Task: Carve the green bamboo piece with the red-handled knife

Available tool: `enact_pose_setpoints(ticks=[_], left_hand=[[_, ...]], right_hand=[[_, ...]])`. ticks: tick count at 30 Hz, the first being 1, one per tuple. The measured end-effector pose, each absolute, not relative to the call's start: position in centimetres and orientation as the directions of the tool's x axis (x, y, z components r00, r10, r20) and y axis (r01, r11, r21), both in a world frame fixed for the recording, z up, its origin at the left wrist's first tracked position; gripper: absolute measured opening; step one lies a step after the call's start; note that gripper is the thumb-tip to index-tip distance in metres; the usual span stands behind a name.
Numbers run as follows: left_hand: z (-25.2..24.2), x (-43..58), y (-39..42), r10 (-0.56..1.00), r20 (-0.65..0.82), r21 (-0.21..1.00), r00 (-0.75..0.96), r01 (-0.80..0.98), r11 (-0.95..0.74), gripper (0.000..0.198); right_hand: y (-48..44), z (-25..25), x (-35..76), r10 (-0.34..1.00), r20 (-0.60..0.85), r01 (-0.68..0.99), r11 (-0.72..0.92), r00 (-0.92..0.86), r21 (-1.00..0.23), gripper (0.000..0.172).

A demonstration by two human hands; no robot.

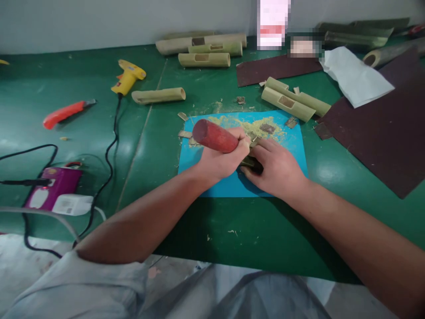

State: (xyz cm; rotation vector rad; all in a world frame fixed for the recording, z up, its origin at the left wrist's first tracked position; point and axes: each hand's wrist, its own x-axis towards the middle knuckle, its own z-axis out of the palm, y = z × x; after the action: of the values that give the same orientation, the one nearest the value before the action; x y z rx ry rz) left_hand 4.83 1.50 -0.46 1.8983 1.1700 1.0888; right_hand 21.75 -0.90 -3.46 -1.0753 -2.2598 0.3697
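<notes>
My left hand (221, 161) is closed round a tool with a thick red handle (215, 136). The handle's butt tilts up and to the left, and the tool's working end is hidden by my fingers. My right hand (282, 166) grips a dark bamboo piece (251, 164), mostly covered by the fingers, just to the right of the left hand. Both hands meet over a blue mat (219, 188). Pale bamboo dust (226, 120) and small cut chips, one a brown square (267, 128), lie on it beyond the hands.
Two bamboo tubes (299, 110) with cut windows lie beyond the mat; several more stand along the wall. Leftward are a yellow glue gun (128, 79), a red utility knife (66, 114) and a purple power box (55, 181) with trailing cables. Brown sheets (381, 137) and white paper (355, 79) lie right.
</notes>
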Motion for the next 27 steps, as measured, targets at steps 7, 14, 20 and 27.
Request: enact_pose_setpoints(ticks=[7, 14, 20, 27], left_hand=[[0.10, 4.72, 1.24, 0.911, 0.261, 0.859, 0.320, 0.354, -0.370, 0.027], [-0.34, 4.81, 1.06, 0.949, 0.283, 0.895, 0.139, 0.318, -0.314, 0.021], [-0.61, 4.94, 1.30, 0.941, 0.307, 0.866, 0.141, 0.369, -0.338, 0.026], [0.07, 4.84, 1.17, 0.942, 0.253, 0.838, 0.222, 0.436, -0.328, 0.025]], right_hand=[[-0.61, -3.59, 21.86, 0.769, 0.419, 0.586, 0.640, -0.483, -0.497, 0.013], [-0.42, -3.49, 22.03, 0.779, 0.394, 0.572, 0.626, -0.488, -0.530, 0.014], [-0.60, -3.28, 22.01, 0.779, 0.384, 0.579, 0.626, -0.496, -0.522, 0.012], [-0.50, -3.33, 22.02, 0.771, 0.394, 0.575, 0.637, -0.501, -0.514, 0.013]])
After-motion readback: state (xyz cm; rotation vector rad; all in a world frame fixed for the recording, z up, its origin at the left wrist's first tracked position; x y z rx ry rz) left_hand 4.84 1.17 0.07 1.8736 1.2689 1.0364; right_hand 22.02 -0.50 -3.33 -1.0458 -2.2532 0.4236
